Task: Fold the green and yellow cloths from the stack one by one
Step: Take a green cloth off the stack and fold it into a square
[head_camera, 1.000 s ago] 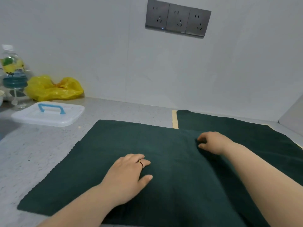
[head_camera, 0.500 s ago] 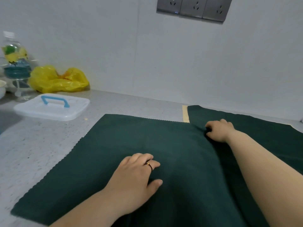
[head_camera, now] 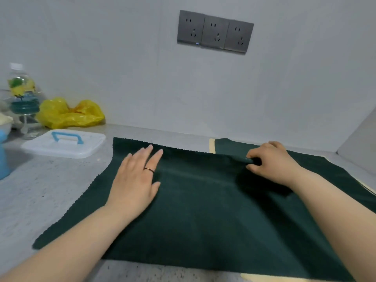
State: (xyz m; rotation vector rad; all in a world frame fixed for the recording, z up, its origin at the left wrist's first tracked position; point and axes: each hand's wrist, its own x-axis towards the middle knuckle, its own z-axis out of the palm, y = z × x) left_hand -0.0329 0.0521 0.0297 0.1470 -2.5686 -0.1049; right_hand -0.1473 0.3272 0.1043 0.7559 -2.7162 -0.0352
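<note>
1. Slid forward since a second ago, the left hand (head_camera: 138,178) lies flat, fingers straight, on the dark green scallop-edged fabric cloth (head_camera: 203,210), which is spread over the speckled grey stone counter (head_camera: 40,190).
2. At right, the stack of cloths (head_camera: 335,171) runs partly under it. Two green sheets can be counted. Pale yellow cloth edges (head_camera: 212,145) peek out, their number unclear.
3. Two hands are at work: the right hand (head_camera: 270,161) has closed its curled fingers on a bunched fold at the cloth's far right edge.
4. The fabric looks soft, light and limp. It is probably best lifted by its corners or far edge while a flat palm pins it.
5. Also present: one white plastic lidded box (head_camera: 65,142), one crumpled yellow plastic bag (head_camera: 69,113), one clear bottle (head_camera: 21,86) and three grey wall sockets (head_camera: 215,31).
</note>
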